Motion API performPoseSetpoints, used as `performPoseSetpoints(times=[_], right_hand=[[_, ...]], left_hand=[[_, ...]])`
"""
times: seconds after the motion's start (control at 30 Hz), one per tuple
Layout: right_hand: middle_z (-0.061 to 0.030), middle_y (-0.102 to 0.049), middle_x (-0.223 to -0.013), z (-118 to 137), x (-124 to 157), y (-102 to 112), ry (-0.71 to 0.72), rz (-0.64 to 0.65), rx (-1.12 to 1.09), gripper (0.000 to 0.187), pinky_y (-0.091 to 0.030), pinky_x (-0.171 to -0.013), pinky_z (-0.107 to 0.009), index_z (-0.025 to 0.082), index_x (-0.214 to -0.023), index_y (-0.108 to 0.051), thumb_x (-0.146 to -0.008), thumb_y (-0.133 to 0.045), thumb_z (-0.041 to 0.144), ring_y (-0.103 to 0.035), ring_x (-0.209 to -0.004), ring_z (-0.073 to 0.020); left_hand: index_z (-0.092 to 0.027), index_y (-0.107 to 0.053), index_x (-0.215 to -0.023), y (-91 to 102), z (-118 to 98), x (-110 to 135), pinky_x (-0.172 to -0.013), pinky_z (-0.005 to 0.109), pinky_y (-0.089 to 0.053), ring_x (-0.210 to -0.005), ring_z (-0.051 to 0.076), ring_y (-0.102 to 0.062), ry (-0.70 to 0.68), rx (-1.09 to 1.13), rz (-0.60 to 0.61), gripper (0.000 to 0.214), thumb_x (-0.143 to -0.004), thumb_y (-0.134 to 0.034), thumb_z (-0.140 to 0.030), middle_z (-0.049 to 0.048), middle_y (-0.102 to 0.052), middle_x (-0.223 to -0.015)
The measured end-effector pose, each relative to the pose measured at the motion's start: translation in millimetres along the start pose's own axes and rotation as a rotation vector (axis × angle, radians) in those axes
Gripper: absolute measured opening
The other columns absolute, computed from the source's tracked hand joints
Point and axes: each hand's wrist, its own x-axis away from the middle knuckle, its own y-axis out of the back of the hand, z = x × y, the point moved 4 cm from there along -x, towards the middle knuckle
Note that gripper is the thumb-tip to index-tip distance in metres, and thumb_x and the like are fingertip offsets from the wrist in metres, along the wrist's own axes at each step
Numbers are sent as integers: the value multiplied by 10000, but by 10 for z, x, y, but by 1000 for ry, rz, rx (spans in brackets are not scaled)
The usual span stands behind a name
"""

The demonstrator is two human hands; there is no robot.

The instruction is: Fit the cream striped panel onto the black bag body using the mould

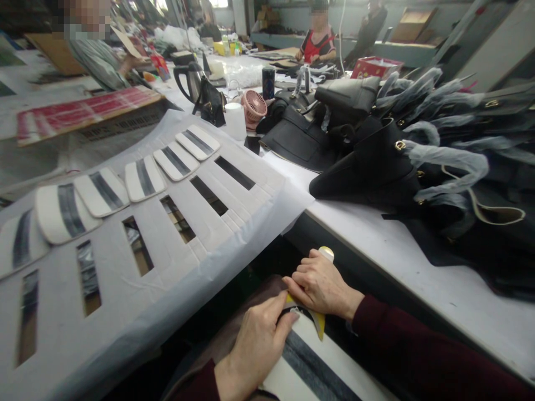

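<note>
My left hand (254, 340) rests near my lap on a white panel with a dark stripe (301, 362), its fingers pinching a yellow strip (318, 323) at the panel's end. My right hand (321, 284) is closed just beyond it, pressing the same yellow strip and gripping a small object with a pale round end (327, 253). Both wrists wear dark red sleeves. On the white sheet (234, 234) to the left lie several rounded white panels with dark stripes (144, 178), next to a row of rectangular cut-outs.
Black handbags (376, 161) with foam-wrapped handles crowd the table's right side. A pink fan (254, 106), a white cup (234, 120) and a kettle (190, 78) stand farther back. Two other people sit at the far tables. A red-striped carton (87, 108) lies at left.
</note>
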Motion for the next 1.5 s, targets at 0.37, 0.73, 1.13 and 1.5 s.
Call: performPoseSetpoints(times=[0.37, 0.73, 1.13, 1.5], right_hand=[[-14, -581, -546, 32, 42, -28, -12, 6, 14, 503, -206, -703, -386, 180, -562, -533, -1013, -373, 333, -426, -553, -129], [-26, -637, -597, 196, 217, -111, -185, 82, 39, 512, -170, -688, -396, 192, -598, -565, -1033, -327, 320, -463, -558, -149], [-36, -664, -645, 270, 392, -61, -308, 233, 47, 550, -160, -682, -387, 180, -651, -604, -1053, -268, 346, -470, -573, -137], [-38, -525, -573, 4, 592, -71, -694, 235, -497, 618, -248, -679, -355, 179, -544, -461, -982, -304, 585, -388, -555, -137]], left_hand=[[-143, -596, -1199, -27, 3, 2, -869, 327, -511, -960, 250, -673, -18, -101, 28, 287, -973, -499, -293, 91, -700, -1040], [-167, -634, -1098, -3, -3, 17, -842, 333, -504, -953, 243, -666, -125, -102, 57, 233, -989, -455, -268, 87, -693, -1031], [-152, -679, -1213, -123, 397, -121, -839, 320, -456, -986, 256, -636, 214, 823, 251, 372, -894, -579, -315, 81, -731, -1051], [-141, -684, -1193, -105, 358, -210, -742, 290, -431, -868, 222, -654, 280, 831, 326, 410, -809, -663, -284, 119, -734, -1055]])
